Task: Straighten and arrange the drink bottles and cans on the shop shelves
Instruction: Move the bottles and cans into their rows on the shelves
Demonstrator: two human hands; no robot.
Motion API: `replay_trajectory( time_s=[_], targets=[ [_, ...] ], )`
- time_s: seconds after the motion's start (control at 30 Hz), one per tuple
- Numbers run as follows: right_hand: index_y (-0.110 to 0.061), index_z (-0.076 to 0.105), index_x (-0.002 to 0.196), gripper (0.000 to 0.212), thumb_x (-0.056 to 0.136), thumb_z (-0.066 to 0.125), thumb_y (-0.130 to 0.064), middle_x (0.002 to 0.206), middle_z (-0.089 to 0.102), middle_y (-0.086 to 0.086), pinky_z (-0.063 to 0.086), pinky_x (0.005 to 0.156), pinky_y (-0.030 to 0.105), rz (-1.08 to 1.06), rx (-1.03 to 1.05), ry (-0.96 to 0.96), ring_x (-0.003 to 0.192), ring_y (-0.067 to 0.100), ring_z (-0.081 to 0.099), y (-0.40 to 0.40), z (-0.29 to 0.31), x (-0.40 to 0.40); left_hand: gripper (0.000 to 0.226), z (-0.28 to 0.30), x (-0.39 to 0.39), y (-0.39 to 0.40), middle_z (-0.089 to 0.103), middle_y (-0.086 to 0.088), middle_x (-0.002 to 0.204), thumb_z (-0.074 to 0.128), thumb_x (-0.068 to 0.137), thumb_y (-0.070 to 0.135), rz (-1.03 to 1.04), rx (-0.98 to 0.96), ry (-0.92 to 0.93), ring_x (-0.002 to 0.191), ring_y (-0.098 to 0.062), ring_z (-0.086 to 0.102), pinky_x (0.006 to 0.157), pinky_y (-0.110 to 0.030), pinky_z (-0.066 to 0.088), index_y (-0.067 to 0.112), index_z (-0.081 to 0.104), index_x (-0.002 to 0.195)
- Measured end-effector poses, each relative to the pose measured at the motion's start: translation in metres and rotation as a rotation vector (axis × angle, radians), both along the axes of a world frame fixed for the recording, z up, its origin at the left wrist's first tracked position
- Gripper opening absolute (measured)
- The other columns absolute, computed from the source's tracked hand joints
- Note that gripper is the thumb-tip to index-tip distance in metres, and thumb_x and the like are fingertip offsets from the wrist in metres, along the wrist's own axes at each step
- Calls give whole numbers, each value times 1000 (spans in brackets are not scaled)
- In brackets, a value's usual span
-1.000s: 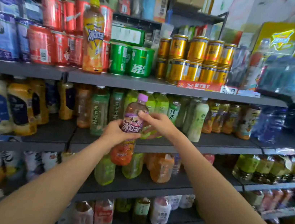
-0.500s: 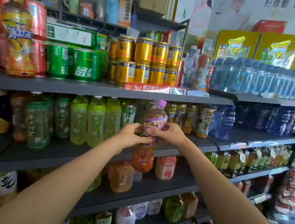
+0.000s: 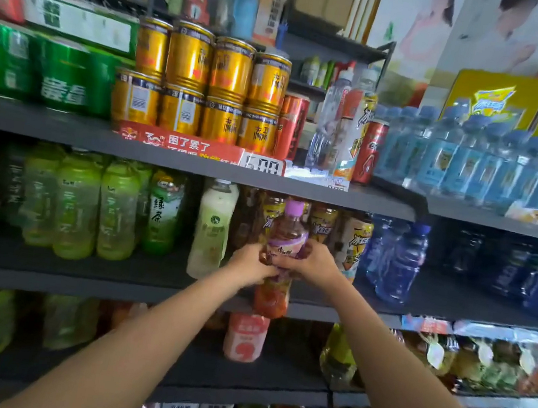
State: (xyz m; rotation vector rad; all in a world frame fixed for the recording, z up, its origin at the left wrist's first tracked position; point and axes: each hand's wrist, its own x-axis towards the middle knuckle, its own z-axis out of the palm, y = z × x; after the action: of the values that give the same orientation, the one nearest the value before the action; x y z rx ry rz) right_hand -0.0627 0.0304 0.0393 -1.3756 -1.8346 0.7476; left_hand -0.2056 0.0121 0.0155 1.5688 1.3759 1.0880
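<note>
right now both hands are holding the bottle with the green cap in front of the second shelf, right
Not quite: in the head view the cap is purple, not green. Both the left hand and the right hand do hold that bottle in front of the second shelf.

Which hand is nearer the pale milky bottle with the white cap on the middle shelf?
Left. The left hand grips the purple-capped bottle just right of the pale milky bottle. The right hand grips the same bottle from its far side, farther away.
</note>
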Motion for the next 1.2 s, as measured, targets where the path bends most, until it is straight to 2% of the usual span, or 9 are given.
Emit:
replay_trajectory(
  time_s=[0.17, 0.27, 0.4, 0.5, 0.63, 0.8, 1.0, 1.13, 1.2],
  targets=[
    [-15, 62, 101, 35, 71, 80, -17, 101, 67, 6, 58, 73, 31, 76, -62, 166, 88, 16, 65, 24, -1, 14, 47, -4, 8, 20, 62, -17, 118, 68, 81, 4, 43, -9, 13, 111, -31, 58, 96, -45, 48, 10, 53, 125],
    [-6, 57, 113, 48, 72, 79, -14, 111, 66, 12, 57, 81, 40, 61, -98, 250, 97, 24, 65, 36, -3, 13, 62, -4, 7, 22, 58, -13, 123, 63, 82, -3, 44, -41, -15, 113, -28, 56, 100, -46, 45, 12, 41, 138],
    [-15, 56, 109, 44, 72, 79, -14, 114, 65, 10, 51, 93, 48, 85, -87, 270, 107, 26, 62, 50, -8, 3, 72, -8, 1, 28, 54, -4, 118, 54, 83, -12, 42, -71, -23, 115, -28, 54, 100, -48, 45, 18, 31, 145],
    [-13, 55, 116, 47, 74, 77, -19, 117, 65, 8, 48, 98, 43, 36, -31, 265, 109, 22, 60, 47, -13, -13, 77, -15, -3, 36, 48, -10, 136, 56, 83, -10, 104, -50, -9, 123, -29, 48, 100, -49, 44, 20, 25, 147],
    [-8, 42, 134, 68, 76, 75, -19, 125, 59, 6, 45, 100, 38, 14, 9, 193, 117, 21, 55, 39, -32, -37, 74, -20, -9, 39, 44, -11, 141, 53, 84, -10, 253, 33, 73, 128, -28, 43, 103, -40, 41, 17, 25, 147],
    [-7, 20, 146, 83, 82, 69, -25, 143, 29, 17, 35, 106, 37, -61, -11, 1, 129, 33, 38, 34, -64, -59, 79, -26, -14, 32, 41, -8, 144, 41, 86, -15, 257, 19, 69, 130, -23, 41, 97, -31, 42, 27, 16, 149],
    [-4, 44, 133, 62, 81, 70, -27, 126, 52, 14, 42, 96, 35, -181, -51, 16, 118, 30, 51, 35, -72, -60, 89, -31, -22, 28, 33, -10, 150, 43, 84, -18, 157, -63, 27, 136, -22, 35, 74, -19, 44, 31, 8, 149],
    [-6, 53, 122, 49, 80, 71, -26, 117, 61, 12, 46, 88, 34, -185, -41, 6, 109, 29, 58, 37, -70, -56, 87, -38, -23, 27, 25, -6, 154, 43, 84, -20, 108, -101, -21, 135, -25, 36, 88, -26, 45, 28, 10, 149],
    [-6, 53, 124, 46, 83, 67, -22, 118, 62, 12, 48, 91, 37, -189, -35, 14, 110, 30, 58, 37, -70, -55, 87, -38, -20, 29, 23, -5, 154, 43, 84, -19, 84, -113, -18, 134, -23, 37, 87, -26, 44, 29, 10, 149]
  ],
)
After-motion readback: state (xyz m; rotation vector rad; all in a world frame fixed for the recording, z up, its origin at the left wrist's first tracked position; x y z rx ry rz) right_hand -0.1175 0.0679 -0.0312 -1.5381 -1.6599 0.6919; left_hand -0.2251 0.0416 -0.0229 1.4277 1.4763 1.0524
